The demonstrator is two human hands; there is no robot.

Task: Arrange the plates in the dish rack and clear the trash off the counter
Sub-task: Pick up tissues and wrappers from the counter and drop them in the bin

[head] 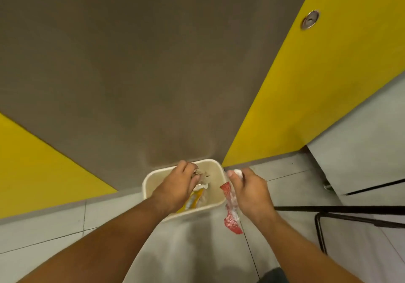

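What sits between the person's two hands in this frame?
Head view: between the left hand, gripping crumpled scraps, and the right hand lies the open mouth of the cream bin, plus a red wrapper dangling from the right hand at the bin's right rim.

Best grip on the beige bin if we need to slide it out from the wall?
Near rim of the bin, from above on the person's side: it's open-topped with a lip, and the far rim sits close to the wall. The near lip looks bare between the left hand and the hanging red wrapper.
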